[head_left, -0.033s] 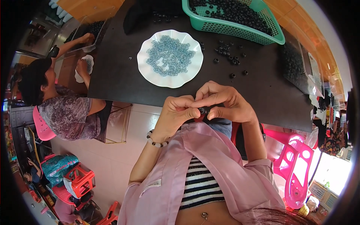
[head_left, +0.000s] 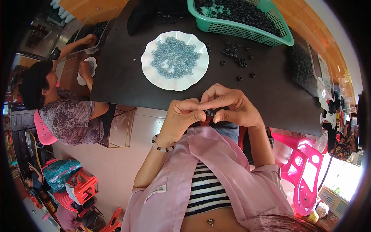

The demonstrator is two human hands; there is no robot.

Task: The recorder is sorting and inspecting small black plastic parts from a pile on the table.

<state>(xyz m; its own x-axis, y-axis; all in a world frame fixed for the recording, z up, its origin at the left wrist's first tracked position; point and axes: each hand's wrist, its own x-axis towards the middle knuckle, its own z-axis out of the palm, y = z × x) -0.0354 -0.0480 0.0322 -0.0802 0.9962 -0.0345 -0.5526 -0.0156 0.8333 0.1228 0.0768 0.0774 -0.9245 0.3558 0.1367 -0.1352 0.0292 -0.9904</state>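
Observation:
My left hand (head_left: pixel 181 116) and my right hand (head_left: pixel 236 107) meet at the table's near edge, above my lap. Between their thumbs and fingertips they pinch a small black round part (head_left: pixel 208 113), mostly covered by the fingers. Beyond my hands a white plate with a scalloped rim (head_left: pixel 152 77) holds a heap of small clear bluish rings (head_left: pixel 181 58). To the right of the plate, several loose black round parts (head_left: pixel 234 53) are scattered. A green perforated basket (head_left: pixel 232 29) at the back holds many more of them.
The dark table (head_left: pixel 127 77) spans the area in front of me. At its right end stands a clear bin (head_left: pixel 305 69) of black parts. On the left a co-worker (head_left: pixel 73 116) sits by a small white plate (head_left: pixel 92 63). A pink chair (head_left: pixel 305 166) is at my right.

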